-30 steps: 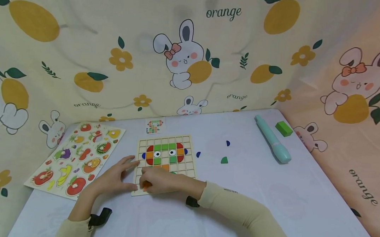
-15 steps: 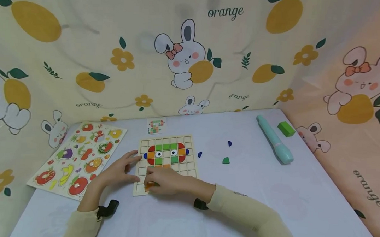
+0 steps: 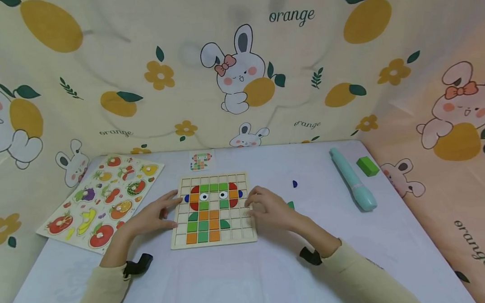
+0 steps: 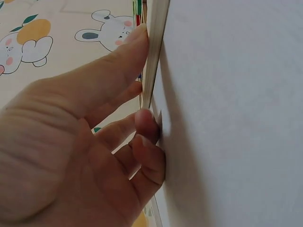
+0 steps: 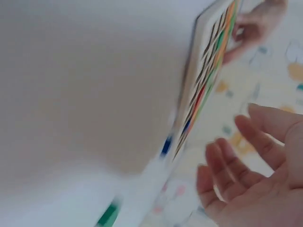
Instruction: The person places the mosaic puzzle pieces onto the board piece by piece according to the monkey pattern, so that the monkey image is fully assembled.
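A wooden grid board [image 3: 239,235] lies on the table, with red, orange, green and blue pieces and two eye pieces forming a figure. My left hand [image 3: 152,217] rests at its left edge; in the left wrist view the thumb [image 4: 128,52] touches the board's side [image 4: 155,47]. At the right edge is my right hand [image 3: 270,209], its fingers loosely bent and nothing held in the right wrist view. A green quarter-circle piece [image 3: 290,204] lies partly behind that hand, a blue half-circle piece [image 3: 295,184] beyond. Another blue piece [image 5: 166,146] lies beside the board in the right wrist view.
A small picture card [image 3: 201,161] lies behind the board. To the left is a fruit puzzle board [image 3: 75,209]. A teal bottle-shaped object [image 3: 352,181] and a green block [image 3: 368,166] lie at the back right. Patterned cloth [image 3: 167,107] hangs behind the table.
My right hand has lifted off the lower left of the board and moved right to its right edge, uncovering the lower rows of pieces. The left hand stays at the left edge.
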`<control>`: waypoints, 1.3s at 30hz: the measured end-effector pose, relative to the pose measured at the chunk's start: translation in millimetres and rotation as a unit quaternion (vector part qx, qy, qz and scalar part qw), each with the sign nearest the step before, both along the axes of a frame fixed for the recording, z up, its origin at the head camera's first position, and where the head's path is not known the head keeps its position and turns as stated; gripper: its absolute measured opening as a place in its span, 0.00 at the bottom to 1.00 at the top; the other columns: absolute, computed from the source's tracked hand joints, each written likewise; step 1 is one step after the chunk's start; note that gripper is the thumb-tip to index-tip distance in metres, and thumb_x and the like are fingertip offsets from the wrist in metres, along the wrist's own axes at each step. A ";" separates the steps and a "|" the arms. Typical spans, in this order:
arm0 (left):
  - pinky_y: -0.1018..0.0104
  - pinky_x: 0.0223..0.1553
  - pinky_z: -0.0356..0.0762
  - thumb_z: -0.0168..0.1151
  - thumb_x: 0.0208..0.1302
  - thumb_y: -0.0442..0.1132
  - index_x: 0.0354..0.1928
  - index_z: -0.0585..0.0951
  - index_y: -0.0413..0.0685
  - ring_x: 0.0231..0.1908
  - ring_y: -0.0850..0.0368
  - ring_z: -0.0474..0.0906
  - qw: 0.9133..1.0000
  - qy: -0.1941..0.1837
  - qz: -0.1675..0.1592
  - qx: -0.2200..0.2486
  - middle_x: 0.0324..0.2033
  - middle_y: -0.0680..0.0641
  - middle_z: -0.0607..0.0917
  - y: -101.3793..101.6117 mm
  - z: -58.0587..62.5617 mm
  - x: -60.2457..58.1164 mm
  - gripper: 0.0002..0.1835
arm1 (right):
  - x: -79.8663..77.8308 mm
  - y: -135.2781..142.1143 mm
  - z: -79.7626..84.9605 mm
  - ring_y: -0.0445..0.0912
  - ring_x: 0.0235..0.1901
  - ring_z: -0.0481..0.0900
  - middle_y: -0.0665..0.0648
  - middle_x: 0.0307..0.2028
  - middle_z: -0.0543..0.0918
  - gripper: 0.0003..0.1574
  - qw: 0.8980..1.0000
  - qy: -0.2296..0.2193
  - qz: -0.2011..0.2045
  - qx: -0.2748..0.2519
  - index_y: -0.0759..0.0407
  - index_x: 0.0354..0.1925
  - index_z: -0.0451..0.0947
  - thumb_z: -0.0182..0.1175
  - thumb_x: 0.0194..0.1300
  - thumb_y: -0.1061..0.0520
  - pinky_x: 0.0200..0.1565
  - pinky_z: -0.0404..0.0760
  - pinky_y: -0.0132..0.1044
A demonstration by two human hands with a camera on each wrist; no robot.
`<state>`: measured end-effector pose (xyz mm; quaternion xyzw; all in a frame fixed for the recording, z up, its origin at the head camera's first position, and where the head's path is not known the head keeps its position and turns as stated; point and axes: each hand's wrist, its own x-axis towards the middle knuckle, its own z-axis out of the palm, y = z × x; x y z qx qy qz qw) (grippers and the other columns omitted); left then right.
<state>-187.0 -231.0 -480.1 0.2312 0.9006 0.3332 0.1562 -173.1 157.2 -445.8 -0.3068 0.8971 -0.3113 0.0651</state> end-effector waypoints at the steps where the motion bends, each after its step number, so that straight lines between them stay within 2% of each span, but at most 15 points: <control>1: 0.69 0.33 0.66 0.72 0.60 0.44 0.71 0.68 0.38 0.33 0.57 0.68 1.000 0.000 0.001 0.001 0.75 0.33 0.53 0.0 -0.4 0.0 0.40 | -1.4 9.9 0.1 0.48 0.49 0.77 0.51 0.46 0.78 0.10 1.000 -0.001 -0.017 0.006 0.60 0.45 0.84 0.66 0.65 0.61 0.52 0.79 0.45; 4: 0.69 0.32 0.66 0.73 0.60 0.44 0.71 0.68 0.38 0.32 0.56 0.68 1.000 -0.004 0.002 0.009 0.75 0.32 0.53 -0.7 -0.8 0.0 0.40 | -5.1 39.8 0.4 0.49 0.43 0.77 0.54 0.43 0.78 0.11 0.998 -0.018 -0.055 0.029 0.62 0.45 0.84 0.67 0.62 0.64 0.46 0.80 0.43; 9: 0.69 0.31 0.65 0.73 0.60 0.44 0.72 0.67 0.37 0.32 0.57 0.67 1.000 -0.006 0.003 0.011 0.75 0.32 0.53 -0.2 0.3 -0.3 0.41 | -11.8 78.3 -2.7 0.49 0.34 0.74 0.58 0.39 0.77 0.13 0.995 -0.047 -0.073 0.049 0.65 0.45 0.83 0.67 0.59 0.68 0.38 0.76 0.39; 14: 0.68 0.32 0.66 0.73 0.59 0.44 0.73 0.66 0.38 0.31 0.58 0.68 1.000 -0.009 0.006 -0.002 0.76 0.33 0.53 0.7 -0.4 -1.3 0.43 | -13.9 90.4 -11.1 0.46 0.32 0.70 0.60 0.38 0.76 0.14 0.993 -0.064 -0.090 0.032 0.69 0.45 0.79 0.68 0.61 0.66 0.35 0.73 0.36; 16: 0.68 0.32 0.66 0.73 0.59 0.44 0.73 0.65 0.39 0.31 0.58 0.68 1.000 -0.010 0.007 -0.004 0.76 0.34 0.53 0.5 -0.9 -1.7 0.43 | -14.9 90.9 -14.0 0.47 0.33 0.72 0.61 0.37 0.76 0.14 0.993 -0.066 -0.098 0.027 0.70 0.45 0.78 0.68 0.61 0.66 0.36 0.74 0.36; 21: 0.68 0.32 0.66 0.74 0.59 0.44 0.73 0.66 0.39 0.32 0.57 0.68 1.000 -0.010 0.008 -0.001 0.76 0.34 0.53 -1.3 -2.0 -1.6 0.43 | -21.0 88.5 -15.8 0.47 0.34 0.74 0.57 0.33 0.78 0.08 0.992 -0.083 -0.099 0.017 0.68 0.37 0.78 0.68 0.60 0.68 0.37 0.77 0.38; 24: 0.68 0.32 0.66 0.74 0.59 0.43 0.73 0.66 0.39 0.32 0.56 0.68 1.000 -0.011 0.007 0.001 0.76 0.34 0.53 -0.9 -1.9 -1.6 0.42 | -24.0 88.1 -15.9 0.46 0.32 0.74 0.54 0.31 0.79 0.08 0.991 -0.093 -0.091 0.014 0.65 0.32 0.77 0.69 0.59 0.70 0.36 0.78 0.38; 30: 0.69 0.31 0.66 0.74 0.59 0.43 0.72 0.66 0.38 0.31 0.57 0.68 1.000 -0.011 0.003 0.004 0.76 0.34 0.53 0.9 -0.3 -1.9 0.42 | -25.0 81.5 -17.1 0.45 0.33 0.75 0.54 0.32 0.82 0.07 0.993 -0.092 -0.075 -0.007 0.63 0.32 0.79 0.66 0.60 0.71 0.38 0.79 0.36; 34: 0.69 0.31 0.66 0.74 0.59 0.42 0.72 0.66 0.37 0.31 0.57 0.68 1.000 -0.008 0.003 0.008 0.75 0.33 0.54 0.9 -0.3 -1.4 0.42 | -28.2 60.1 -14.4 0.44 0.32 0.75 0.55 0.33 0.82 0.05 0.994 -0.094 -0.049 -0.031 0.63 0.37 0.81 0.64 0.63 0.70 0.34 0.77 0.35; 39: 0.69 0.31 0.66 0.74 0.58 0.42 0.72 0.65 0.37 0.32 0.57 0.67 1.000 -0.014 0.012 0.005 0.76 0.34 0.53 0.7 -0.8 -0.8 0.43 | -34.0 10.2 -10.4 0.43 0.32 0.73 0.54 0.36 0.82 0.07 0.988 -0.141 0.017 -0.054 0.63 0.42 0.82 0.60 0.67 0.69 0.33 0.76 0.31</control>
